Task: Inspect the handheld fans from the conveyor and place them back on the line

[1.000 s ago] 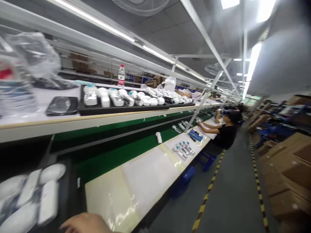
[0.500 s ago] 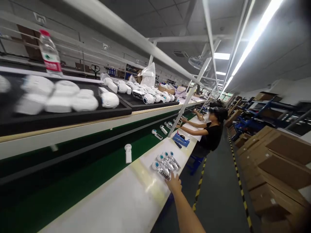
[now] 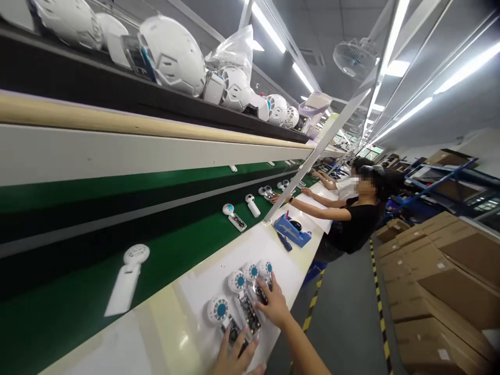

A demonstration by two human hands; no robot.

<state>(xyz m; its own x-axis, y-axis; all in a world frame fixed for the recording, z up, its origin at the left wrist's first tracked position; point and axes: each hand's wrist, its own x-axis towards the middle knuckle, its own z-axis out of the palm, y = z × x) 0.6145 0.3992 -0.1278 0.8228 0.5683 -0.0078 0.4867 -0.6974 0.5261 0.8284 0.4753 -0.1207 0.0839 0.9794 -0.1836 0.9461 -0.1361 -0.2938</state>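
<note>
Several white handheld fans with blue centres and exposed insides lie side by side on the white bench. My left hand rests with its fingers spread on the handle of the nearest fan. Beside it, another fan lies between my two hands. My right hand reaches over the farther fans, its fingers apart and touching their handles. Neither hand is closed round anything.
A green conveyor carries white fan parts to the left. Ahead are a blue tray, a slanted white post and a person in black. White fans fill the upper shelf; cartons stand right.
My left hand has come into view onto the nearest fan. My right hand has moved to the farther fans. The view has shifted closer to the bench, and the nearest fan now lies apart from the others.
</note>
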